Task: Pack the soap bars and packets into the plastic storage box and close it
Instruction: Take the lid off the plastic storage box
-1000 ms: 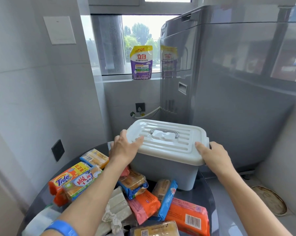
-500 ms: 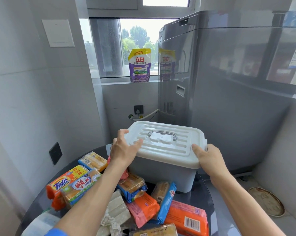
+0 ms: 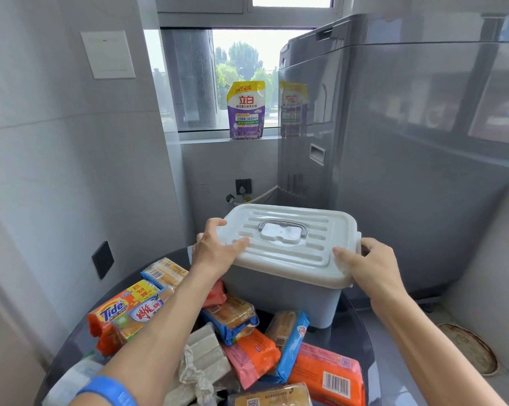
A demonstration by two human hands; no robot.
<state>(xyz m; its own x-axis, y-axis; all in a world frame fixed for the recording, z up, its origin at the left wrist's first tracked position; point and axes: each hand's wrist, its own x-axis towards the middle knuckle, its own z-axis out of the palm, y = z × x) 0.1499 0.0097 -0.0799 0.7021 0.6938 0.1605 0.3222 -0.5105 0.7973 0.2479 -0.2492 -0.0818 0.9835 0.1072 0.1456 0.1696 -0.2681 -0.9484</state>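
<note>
Soap packets (image 3: 247,356) piled on near side of table (image 3: 355,332), none in the box yet. Behind them the box (image 3: 279,297), lid (image 3: 291,241) on. Left hand (image 3: 215,250) grips lid's left edge, thumb on top; right hand (image 3: 367,265) grips right edge, fingers curled around the rim. Pouch (image 3: 246,110) on far sill.

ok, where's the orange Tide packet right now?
In the head view the orange Tide packet lies at the left edge of the dark round table, left of the person's left forearm and partly under a clear-wrapped yellow soap bar.
</note>
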